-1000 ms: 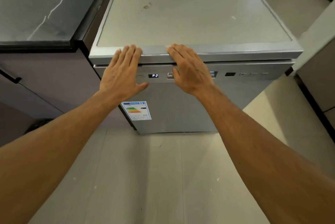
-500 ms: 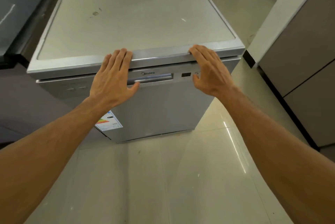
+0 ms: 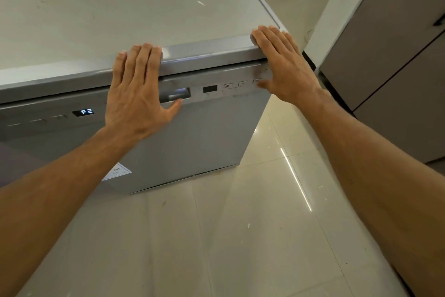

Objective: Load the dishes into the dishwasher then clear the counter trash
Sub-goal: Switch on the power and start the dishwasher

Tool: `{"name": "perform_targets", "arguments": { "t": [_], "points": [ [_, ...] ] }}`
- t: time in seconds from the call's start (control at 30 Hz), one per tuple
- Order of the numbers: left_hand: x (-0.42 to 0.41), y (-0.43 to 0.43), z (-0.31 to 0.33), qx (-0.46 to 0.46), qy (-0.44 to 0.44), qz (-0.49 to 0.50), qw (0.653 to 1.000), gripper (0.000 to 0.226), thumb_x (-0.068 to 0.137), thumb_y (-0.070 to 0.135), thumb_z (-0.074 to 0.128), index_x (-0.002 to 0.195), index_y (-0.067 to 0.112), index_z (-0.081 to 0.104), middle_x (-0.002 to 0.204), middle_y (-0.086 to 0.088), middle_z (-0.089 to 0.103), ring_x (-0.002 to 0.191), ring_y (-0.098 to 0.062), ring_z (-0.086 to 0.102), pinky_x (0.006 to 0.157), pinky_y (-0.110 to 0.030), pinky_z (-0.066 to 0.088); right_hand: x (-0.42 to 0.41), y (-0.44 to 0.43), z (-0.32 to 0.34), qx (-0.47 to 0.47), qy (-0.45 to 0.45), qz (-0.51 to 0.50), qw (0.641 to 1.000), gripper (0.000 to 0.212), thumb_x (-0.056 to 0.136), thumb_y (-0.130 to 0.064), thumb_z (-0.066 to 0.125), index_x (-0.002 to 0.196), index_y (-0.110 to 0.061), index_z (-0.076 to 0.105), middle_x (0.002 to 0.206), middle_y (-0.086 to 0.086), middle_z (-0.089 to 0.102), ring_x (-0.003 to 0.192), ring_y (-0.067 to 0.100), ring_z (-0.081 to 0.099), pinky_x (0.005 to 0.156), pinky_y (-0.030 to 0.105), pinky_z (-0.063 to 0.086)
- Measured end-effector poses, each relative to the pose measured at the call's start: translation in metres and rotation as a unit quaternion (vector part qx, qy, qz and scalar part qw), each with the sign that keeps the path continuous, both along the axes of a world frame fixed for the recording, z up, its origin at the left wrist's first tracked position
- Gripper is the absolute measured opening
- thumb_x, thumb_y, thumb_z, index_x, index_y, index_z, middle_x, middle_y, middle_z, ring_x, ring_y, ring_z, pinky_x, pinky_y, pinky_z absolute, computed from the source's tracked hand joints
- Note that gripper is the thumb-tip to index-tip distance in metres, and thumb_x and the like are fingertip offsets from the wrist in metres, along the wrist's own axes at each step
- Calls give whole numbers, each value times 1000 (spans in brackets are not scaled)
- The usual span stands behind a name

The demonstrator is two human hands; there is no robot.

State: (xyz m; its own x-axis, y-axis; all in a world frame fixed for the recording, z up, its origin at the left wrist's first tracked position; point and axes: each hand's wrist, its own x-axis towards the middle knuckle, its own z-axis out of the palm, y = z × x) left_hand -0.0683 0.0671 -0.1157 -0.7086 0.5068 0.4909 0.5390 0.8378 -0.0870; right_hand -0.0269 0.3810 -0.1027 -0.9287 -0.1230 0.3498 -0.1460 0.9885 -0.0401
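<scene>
A silver freestanding dishwasher point(image 3: 197, 137) fills the upper left of the head view, its door closed. Its display point(image 3: 83, 112) reads P2. My left hand point(image 3: 137, 94) lies flat against the top front edge, fingers straight, thumb beside the recessed door handle point(image 3: 177, 95). My right hand point(image 3: 284, 65) presses flat on the front right corner of the top, its thumb near the control buttons point(image 3: 234, 85). Neither hand holds anything. No dishes or trash are in view.
Brown cabinet doors point(image 3: 395, 60) with a pale side panel stand at the right, close to the dishwasher's corner. Glossy beige floor tiles point(image 3: 240, 236) spread below. A label sticker point(image 3: 118, 172) shows on the dishwasher door behind my left forearm.
The view has swung left and closer to the dishwasher. My right hand has slid to the front right corner of the top. My left hand now sits beside the door handle.
</scene>
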Motion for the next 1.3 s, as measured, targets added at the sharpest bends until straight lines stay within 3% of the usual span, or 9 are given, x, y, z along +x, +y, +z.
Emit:
{"name": "perform_targets", "arguments": {
  "t": [0.7,0.83,0.97,1.1,1.3],
  "points": [
    [-4,11,-13,20,37,51,998,93,80,61,54,147,5,23,150,-19,31,141,-34,23,119,-47,9,-9,-4,-22,-22,129,-16,991,90,71,-19,85,147,-6,38,151,13,40,143,31,33,121,43,18],
    [-3,9,-10,14,25,44,999,95,79,60,57,148,5,22,150,-19,30,142,-35,22,119,-49,10,-8,0,-18,-9,99,-4,995,95,71,-22,85,149,-6,33,154,12,36,145,30,28,122,43,17],
    [1,6,-4,-6,2,29,1000,99,77,56,62,149,5,18,153,-19,26,144,-35,19,120,-49,9,-3,1,-8,-6,37,0,999,104,71,-24,84,153,-9,23,159,10,24,149,27,16,124,40,6],
    [7,3,6,-14,-33,16,999,104,74,49,69,151,4,16,155,-19,22,146,-34,15,121,-47,5,3,-4,6,13,-21,-14,1000,112,70,-14,85,156,-11,13,162,8,14,151,25,7,123,36,-2],
    [11,-8,31,-30,-135,-19,990,102,80,43,67,153,5,8,161,-16,10,149,-29,4,122,-40,0,20,-24,28,-4,-102,-58,993,103,80,1,70,156,-14,2,164,7,1,151,23,-2,119,32,-6]
  ]
}}
